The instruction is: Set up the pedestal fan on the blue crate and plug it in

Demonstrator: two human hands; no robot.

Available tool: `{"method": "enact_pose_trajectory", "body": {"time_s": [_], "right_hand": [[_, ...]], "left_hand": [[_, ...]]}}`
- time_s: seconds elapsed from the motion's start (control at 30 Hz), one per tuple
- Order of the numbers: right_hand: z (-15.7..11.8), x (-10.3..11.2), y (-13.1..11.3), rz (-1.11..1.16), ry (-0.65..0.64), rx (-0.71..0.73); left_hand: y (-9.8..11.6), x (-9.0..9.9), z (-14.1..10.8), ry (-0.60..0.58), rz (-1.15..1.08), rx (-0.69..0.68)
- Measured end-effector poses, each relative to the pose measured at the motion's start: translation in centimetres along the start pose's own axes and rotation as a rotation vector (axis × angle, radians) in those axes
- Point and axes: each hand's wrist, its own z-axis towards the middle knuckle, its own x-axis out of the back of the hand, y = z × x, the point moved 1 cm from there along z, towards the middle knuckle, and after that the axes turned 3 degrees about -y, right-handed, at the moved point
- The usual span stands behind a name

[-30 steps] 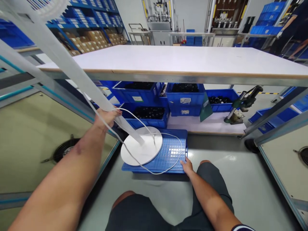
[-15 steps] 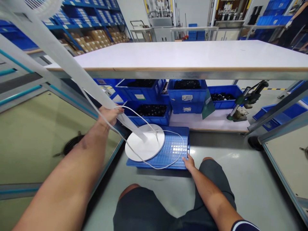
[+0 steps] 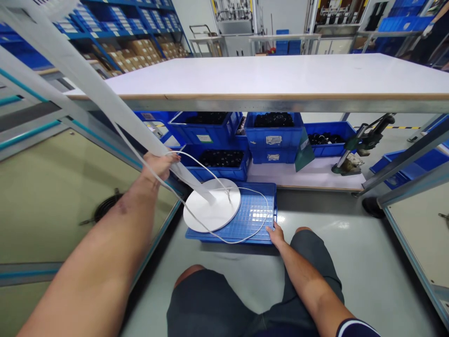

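Note:
A white fan pole (image 3: 133, 124) slants from the upper left down to a round white base (image 3: 220, 210). My left hand (image 3: 158, 166) is wrapped round the pole above the base. The base rests on a blue plastic lid (image 3: 254, 213) with a grid pattern, low on the floor. My right hand (image 3: 276, 233) grips the right front edge of this blue lid. A white cable (image 3: 198, 217) hangs from the pole and loops over the base and lid. Part of the fan's white grille (image 3: 58, 7) shows at the top left.
Ahead stands a white-topped table (image 3: 266, 75). Blue bins (image 3: 273, 135) with black parts and a green hand press (image 3: 361, 145) sit on its lower shelf (image 3: 301, 178). Metal frames flank both sides. A person's arm (image 3: 438, 14) shows far right.
The view has tilted slightly, so the table and bins appear a little higher. Both hands keep their hold, and the fan and lid stay nearly in place.

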Motion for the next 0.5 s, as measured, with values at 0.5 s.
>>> {"method": "enact_pose_trajectory", "body": {"time_s": [0.5], "right_hand": [[-0.1,0.07,-0.08,0.015,0.0,0.008]], "left_hand": [[-0.41,0.43,0.46,-0.004,-0.076,0.055]]}}
